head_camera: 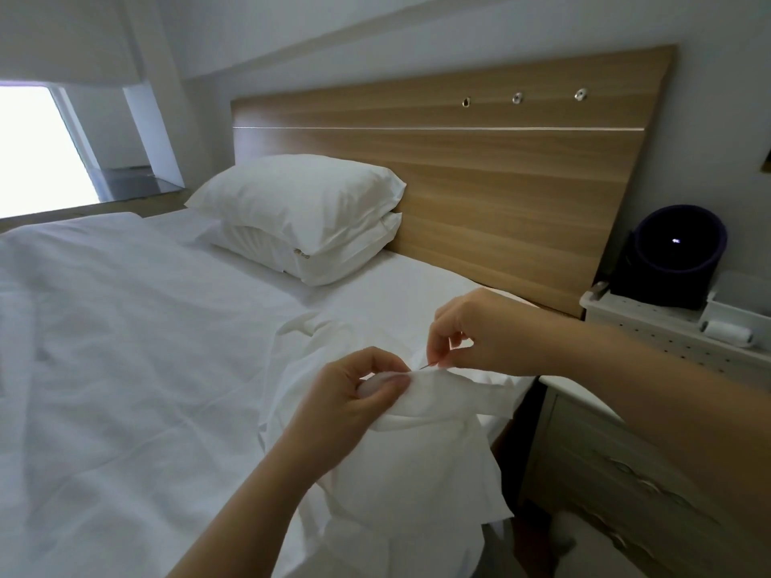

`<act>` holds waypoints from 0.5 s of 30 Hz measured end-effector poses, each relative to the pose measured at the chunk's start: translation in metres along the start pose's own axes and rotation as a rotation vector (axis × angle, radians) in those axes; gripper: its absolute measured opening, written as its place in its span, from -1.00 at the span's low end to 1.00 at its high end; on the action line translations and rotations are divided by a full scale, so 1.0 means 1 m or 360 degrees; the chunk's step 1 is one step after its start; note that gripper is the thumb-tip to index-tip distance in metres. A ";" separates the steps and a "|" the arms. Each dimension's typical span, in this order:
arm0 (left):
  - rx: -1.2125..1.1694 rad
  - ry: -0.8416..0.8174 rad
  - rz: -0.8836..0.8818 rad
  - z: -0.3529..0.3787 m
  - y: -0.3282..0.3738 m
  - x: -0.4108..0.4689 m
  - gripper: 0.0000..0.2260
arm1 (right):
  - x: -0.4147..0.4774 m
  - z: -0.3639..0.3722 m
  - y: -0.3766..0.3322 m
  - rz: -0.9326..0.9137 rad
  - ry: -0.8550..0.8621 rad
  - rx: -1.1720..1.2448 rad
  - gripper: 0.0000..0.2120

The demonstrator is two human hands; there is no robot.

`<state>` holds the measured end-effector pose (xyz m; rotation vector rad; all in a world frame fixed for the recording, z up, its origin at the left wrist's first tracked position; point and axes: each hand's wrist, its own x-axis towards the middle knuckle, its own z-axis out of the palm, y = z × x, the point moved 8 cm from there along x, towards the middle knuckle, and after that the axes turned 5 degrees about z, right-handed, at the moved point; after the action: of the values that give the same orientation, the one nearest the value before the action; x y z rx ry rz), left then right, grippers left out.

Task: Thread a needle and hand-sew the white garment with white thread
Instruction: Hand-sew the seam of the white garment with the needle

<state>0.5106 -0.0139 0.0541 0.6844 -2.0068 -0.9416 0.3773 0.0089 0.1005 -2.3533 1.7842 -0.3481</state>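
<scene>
The white garment (421, 452) hangs from my left hand (354, 394) over the bed's right edge. My left hand pinches a folded edge of it between thumb and fingers. Just to the right and slightly higher, my right hand (471, 331) pinches a thin needle (426, 365) whose tip meets the fabric edge beside my left thumb. The white thread itself is too fine to make out. A spool of white thread (728, 333) lies on the white pegboard tray at the right.
The bed (125, 348) with a rumpled white sheet fills the left and middle; two stacked pillows (304, 219) lean on the wooden headboard (500, 168). A nightstand (626, 452) stands at the right, bearing a dark round device (676, 256) and the tray (651, 327).
</scene>
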 end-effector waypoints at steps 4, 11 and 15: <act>0.0487 0.0228 0.0734 -0.007 0.028 -0.007 -0.97 | -0.003 -0.012 -0.013 -0.0209 0.0235 -0.0095 -0.92; 0.0964 0.0355 0.1399 0.002 0.034 -0.028 -0.91 | -0.014 -0.033 -0.030 -0.0502 0.0558 -0.0233 -0.90; 0.0929 0.0351 0.1396 0.002 0.032 -0.029 -0.90 | -0.018 -0.035 -0.039 -0.0614 0.0600 -0.0330 -0.91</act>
<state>0.5198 0.0265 0.0671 0.1233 -2.0629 0.2317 0.3982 0.0371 0.1431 -2.9463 1.5504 -0.7335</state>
